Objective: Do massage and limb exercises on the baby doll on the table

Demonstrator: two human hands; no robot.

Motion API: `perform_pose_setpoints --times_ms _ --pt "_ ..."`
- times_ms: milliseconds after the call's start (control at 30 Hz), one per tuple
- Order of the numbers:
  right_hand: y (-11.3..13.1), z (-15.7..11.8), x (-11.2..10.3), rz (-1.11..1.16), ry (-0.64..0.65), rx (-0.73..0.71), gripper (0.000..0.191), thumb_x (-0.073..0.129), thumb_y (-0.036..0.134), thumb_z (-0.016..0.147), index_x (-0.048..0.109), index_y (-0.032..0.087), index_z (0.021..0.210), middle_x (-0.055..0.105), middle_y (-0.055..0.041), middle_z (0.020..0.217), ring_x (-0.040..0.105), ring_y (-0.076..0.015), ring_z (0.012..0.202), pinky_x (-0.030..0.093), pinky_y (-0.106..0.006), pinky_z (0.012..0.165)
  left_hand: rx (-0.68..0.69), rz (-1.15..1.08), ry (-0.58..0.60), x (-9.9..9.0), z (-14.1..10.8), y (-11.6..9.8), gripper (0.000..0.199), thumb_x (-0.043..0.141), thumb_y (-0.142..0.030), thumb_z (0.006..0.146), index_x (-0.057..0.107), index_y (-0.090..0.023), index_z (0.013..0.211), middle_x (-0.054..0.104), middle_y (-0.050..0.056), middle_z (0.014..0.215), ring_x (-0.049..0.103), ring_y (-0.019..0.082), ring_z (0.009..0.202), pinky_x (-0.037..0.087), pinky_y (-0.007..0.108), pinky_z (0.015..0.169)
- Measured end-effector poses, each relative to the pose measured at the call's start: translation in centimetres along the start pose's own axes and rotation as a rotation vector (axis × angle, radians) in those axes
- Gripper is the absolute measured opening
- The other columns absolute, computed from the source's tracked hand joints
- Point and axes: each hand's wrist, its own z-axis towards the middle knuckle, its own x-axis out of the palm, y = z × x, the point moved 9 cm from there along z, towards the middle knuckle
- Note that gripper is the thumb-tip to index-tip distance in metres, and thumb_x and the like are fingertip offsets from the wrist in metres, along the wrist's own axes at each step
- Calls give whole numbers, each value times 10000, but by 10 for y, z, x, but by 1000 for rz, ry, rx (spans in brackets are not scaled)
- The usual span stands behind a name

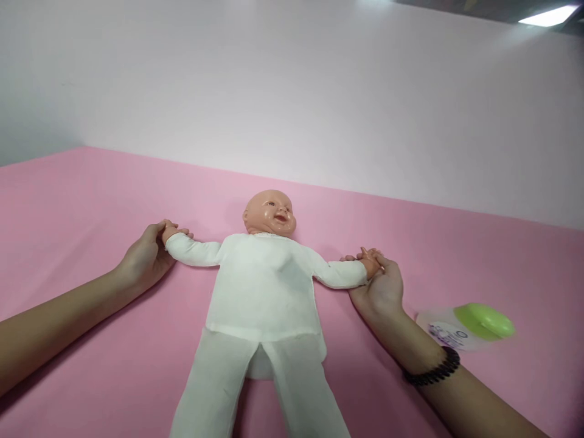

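Observation:
A baby doll (262, 286) with a vinyl head lies on its back in a white long-sleeved top and white trousers, arms spread wide. My left hand (146, 258) grips the doll's hand (171, 231) at the left end of its outstretched arm. On the other side, my right hand (381, 286) is curled around the doll's other hand (369, 263), and a black coiled band (432, 367) circles that wrist. Just beyond my right hand lies a plastic bottle with a green cap (468, 325), apart from it.
The doll lies on a pink sheet (456, 255) that spreads across the surface and ends at a pale wall (292, 91). A ceiling light (545, 16) shines at the top right corner.

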Motion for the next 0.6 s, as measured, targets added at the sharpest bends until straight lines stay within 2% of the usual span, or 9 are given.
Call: perform_pose_setpoints --times_ms 100,200,400,500,600 --pt "0 -2 3 12 37 19 68 540 209 758 484 227 793 534 40 699 561 -124 541 591 -287 567 10 -40 -12 0 -2 -3 68 590 -173 847 576 -210 792 714 52 921 721 182 934 629 284 859" --pt "-1 -3 5 2 82 28 108 571 188 742 484 228 791 529 46 699 549 -116 551 588 -271 570 0 -58 25 4 -3 -3 73 608 -159 811 574 -206 766 677 34 825 700 171 828 635 284 799" --pt "-2 -1 4 -22 56 19 113 593 169 764 501 224 802 535 57 699 545 -109 556 580 -250 564 -53 -54 42 8 -4 1 116 613 -211 874 570 -194 768 630 18 734 660 157 701 628 284 699" --pt "-4 3 0 -15 42 17 120 607 202 773 498 227 816 538 59 705 562 -115 562 586 -269 584 -55 -65 18 5 -3 2 137 579 -208 900 565 -179 767 621 22 750 667 152 715 630 286 719" --pt "-4 9 -3 17 82 -13 180 656 248 756 497 230 839 551 56 727 585 -128 576 598 -304 608 -25 -87 0 1 -1 0 97 565 -186 870 566 -170 774 630 39 806 686 170 789 636 298 754"
